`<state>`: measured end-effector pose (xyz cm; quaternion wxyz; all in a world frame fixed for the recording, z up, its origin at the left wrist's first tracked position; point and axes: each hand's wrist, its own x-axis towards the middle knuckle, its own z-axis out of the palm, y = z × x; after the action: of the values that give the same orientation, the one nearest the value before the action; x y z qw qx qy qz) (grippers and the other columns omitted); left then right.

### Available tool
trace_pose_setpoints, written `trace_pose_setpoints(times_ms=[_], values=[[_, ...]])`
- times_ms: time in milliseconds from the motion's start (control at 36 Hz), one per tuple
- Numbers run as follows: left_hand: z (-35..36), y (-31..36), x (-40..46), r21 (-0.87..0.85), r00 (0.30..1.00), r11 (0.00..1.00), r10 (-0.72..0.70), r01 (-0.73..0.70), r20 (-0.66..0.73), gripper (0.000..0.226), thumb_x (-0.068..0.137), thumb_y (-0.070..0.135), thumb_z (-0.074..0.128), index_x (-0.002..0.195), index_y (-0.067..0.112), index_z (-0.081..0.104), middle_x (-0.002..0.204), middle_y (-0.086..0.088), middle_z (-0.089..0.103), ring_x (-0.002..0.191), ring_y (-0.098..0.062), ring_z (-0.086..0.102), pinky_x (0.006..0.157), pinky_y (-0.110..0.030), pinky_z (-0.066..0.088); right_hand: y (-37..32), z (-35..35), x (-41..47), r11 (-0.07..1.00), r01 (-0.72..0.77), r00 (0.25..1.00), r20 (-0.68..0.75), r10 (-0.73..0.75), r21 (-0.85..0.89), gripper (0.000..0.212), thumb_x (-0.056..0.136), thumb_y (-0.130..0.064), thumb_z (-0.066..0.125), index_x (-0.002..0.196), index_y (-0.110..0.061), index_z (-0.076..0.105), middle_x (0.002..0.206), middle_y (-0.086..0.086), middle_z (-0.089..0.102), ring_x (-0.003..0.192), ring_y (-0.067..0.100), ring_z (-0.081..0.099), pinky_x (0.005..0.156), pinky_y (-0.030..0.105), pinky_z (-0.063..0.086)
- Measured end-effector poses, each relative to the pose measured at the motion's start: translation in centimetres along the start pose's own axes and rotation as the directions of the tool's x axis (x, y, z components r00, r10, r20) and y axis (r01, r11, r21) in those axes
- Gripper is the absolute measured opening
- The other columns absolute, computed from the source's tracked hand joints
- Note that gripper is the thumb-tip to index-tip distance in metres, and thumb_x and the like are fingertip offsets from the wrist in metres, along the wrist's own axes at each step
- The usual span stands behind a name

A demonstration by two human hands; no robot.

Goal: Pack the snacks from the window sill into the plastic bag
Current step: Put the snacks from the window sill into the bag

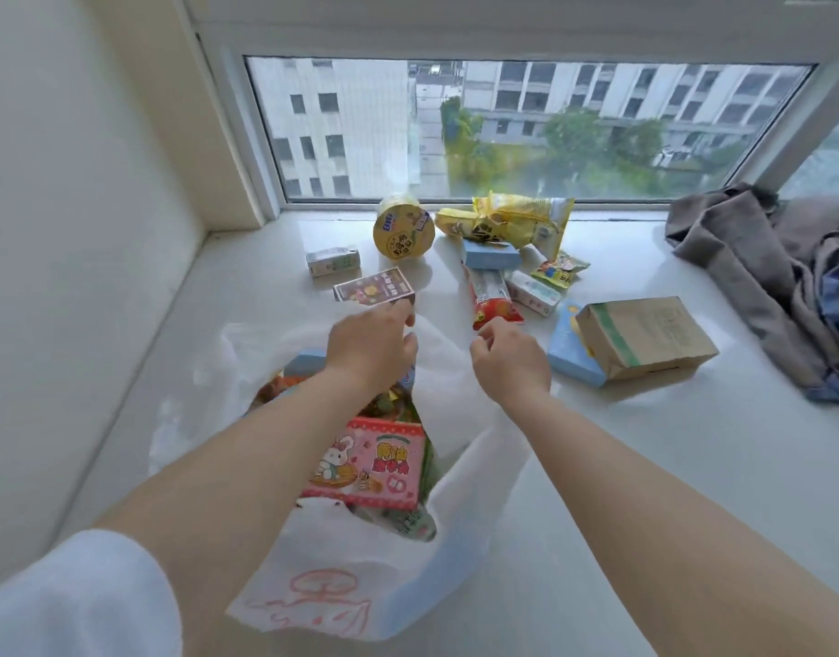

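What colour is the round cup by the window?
Yellow, with blue labels on its lid; clearest in the head view.

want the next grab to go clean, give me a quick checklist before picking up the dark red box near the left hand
1. Left hand free to take the box: ok, holds nothing.
2. Small dark red cardboard box unobstructed: ok, it lies flat with nothing on it.
3. White plastic bag mouth open: ok, a pink rabbit-print box shows inside.
4. Right hand holding the bag rim: cannot tell.
5. Room left in the bag: cannot tell.
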<state>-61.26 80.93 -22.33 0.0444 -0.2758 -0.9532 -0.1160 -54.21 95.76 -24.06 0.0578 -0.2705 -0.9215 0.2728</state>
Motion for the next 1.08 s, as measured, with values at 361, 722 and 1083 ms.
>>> trace_pose_setpoints(times_ms=[361, 722, 1083], values=[[5.7, 7.8, 14.8, -0.003, 0.982, 1.000, 0.026, -0.026, 0.188, 0.030, 0.094, 0.026, 0.041, 0.122, 0.021, 0.049, 0.119, -0.002, 0.058, 0.105, -0.027, 0.057, 0.073, -0.033, 0.038, 8.9, -2.9, 12.3, 0.975, -0.162, 0.981, 0.080, 0.175, -0.152, 0.025, 0.093, -0.020, 0.040, 0.113, -0.017, 0.056, 0.113, 0.007, 0.062, 0.102, 0.028, 0.055, 0.069, 0.030, 0.038], [21.5, 13.1, 26.0, 0.023, 0.862, 0.968, -0.232, 0.249, 0.451, 0.046, 0.089, 0.038, 0.049, 0.133, 0.024, 0.044, 0.130, -0.007, 0.044, 0.121, -0.027, 0.043, 0.094, -0.039, 0.038, 17.9, 0.7, 27.6, 0.964, -0.088, 0.968, 0.207, 0.142, -0.249, 0.044, 0.090, -0.019, 0.048, 0.133, -0.013, 0.040, 0.133, 0.010, 0.042, 0.123, 0.029, 0.037, 0.097, 0.039, 0.038], [30.6, 13.3, 29.1, -0.158, 0.679, 0.682, -0.621, 0.714, 0.391, 0.107, 0.071, 0.056, 0.070, 0.148, 0.018, 0.006, 0.147, -0.010, 0.021, 0.134, -0.029, 0.026, 0.101, -0.045, 0.035, 22.5, 6.5, 36.0, 0.876, -0.018, 0.917, 0.340, 0.207, -0.483, 0.113, 0.063, -0.062, 0.072, 0.149, -0.032, 0.006, 0.157, 0.007, -0.009, 0.144, 0.034, -0.004, 0.111, 0.056, 0.017]])
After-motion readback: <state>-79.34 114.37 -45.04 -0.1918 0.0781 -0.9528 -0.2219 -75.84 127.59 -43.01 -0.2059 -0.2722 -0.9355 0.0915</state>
